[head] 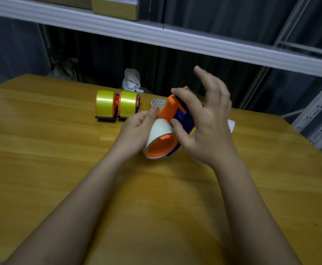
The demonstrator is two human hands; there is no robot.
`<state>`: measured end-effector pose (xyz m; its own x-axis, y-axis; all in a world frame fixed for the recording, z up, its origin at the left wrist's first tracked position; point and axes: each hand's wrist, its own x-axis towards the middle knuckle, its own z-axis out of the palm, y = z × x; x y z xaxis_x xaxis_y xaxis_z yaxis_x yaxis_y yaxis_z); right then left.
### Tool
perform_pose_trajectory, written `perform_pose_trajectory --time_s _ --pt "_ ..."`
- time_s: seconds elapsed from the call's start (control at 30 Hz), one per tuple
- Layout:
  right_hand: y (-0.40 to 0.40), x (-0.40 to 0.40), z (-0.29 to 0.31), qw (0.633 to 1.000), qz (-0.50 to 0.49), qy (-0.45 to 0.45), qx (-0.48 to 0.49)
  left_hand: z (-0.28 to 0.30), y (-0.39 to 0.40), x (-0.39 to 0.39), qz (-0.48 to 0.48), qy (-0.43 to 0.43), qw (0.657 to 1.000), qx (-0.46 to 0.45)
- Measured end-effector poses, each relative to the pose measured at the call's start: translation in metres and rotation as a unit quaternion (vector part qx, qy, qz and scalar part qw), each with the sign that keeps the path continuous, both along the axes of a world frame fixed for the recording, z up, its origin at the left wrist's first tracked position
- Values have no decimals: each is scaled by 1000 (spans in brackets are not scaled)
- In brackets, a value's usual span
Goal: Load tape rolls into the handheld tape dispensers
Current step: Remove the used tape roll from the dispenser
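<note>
I see both hands raised just above the wooden bench [41, 150], working on one orange-and-blue tape dispenser [175, 115] near the middle of the view. The left hand [137, 129] is curled against the left side of a white tape roll [159, 131] that sits on the dispenser's orange hub, thumb laid up along the orange body. The right hand [208, 119] comes in from the right: its thumb presses the roll's right edge and its index finger lies across the top of the orange frame, so those two clamp the dispenser, while the other fingers are spread and lifted clear. The roll's open end tilts toward me, showing the orange core inside it.

Farther off and to the left, two loaded dispensers [118, 107] stand side by side on the bench, touching, each carrying a yellow roll. Just behind the held dispenser, a loose tape roll [157, 103] lies flat on the bench, partly hidden by the left thumb; I cannot tell its colour for sure. A white paper corner [231, 124] shows beyond the right hand. At the far edge of the bench a crumpled white bundle [131, 80] rests against the dark curtain, and a white shelf rail [156, 37] crosses overhead with a cardboard box [115, 8] on it.
</note>
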<state>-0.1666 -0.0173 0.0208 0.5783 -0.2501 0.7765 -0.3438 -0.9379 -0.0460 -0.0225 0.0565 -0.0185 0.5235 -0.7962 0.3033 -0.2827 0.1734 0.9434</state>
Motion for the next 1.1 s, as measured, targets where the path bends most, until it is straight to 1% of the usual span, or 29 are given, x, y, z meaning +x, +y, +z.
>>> perform_pose_trajectory --time_s 0.07,0.1,0.17,0.23,0.27,0.37,0.43,0.47,0.5,0.53,0.6,0.63,0.67,0.7,0.73,0.8,0.83,0.87,0.97,1.0,1.03,1.1 --pt "-7 0 5 995 34 39 88 2 1 -1 -22 -19 999 16" --pt "-11 0 6 991 45 37 124 3 2 -2 -44 -24 998 25" --pt "-16 -1 7 989 30 3 146 7 5 -3 -81 -53 994 45" --pt "-19 -1 8 988 -1 -36 150 11 7 -2 -93 -87 989 81" --pt "-21 -1 8 986 -13 -50 160 13 7 -2 -87 -96 988 87" --pt "-22 -3 7 973 -29 -90 211 17 4 -1 -36 -129 989 57" --pt "-21 -6 4 955 -34 -111 272 19 2 0 -11 -150 988 38" --pt "-20 -8 3 945 -37 -107 306 21 2 0 -8 -155 987 30" --pt "-18 -10 2 939 -43 -88 330 23 2 0 -8 -159 987 23" --pt "-17 -13 1 940 -59 -54 332 26 2 1 -11 -167 986 20" --pt "-15 -19 4 960 -91 25 263 34 4 6 -38 -188 981 27" --pt "-14 -21 9 970 -84 52 224 39 5 8 -62 -200 977 38" --pt "-14 -21 15 974 -66 73 206 45 7 10 -88 -217 971 53" --pt "-15 -20 21 972 -48 96 210 50 8 11 -111 -237 962 71" --pt "-16 -17 27 964 -32 126 234 56 9 11 -129 -259 953 88" --pt "-19 -10 35 926 8 194 323 65 10 12 -145 -289 941 103" --pt "-19 -7 38 904 39 213 370 69 10 13 -145 -297 938 103" --pt "-19 -5 39 888 65 219 398 72 11 15 -145 -300 938 100" --pt "-23 -3 33 867 95 230 431 77 13 21 -156 -299 936 100" --pt "-25 -4 29 859 104 224 448 76 13 22 -152 -313 932 101" --pt "-26 -5 25 849 118 209 470 74 12 22 -130 -347 924 94" --pt "-25 -7 17 817 149 160 533 66 10 22 -33 -443 894 54"
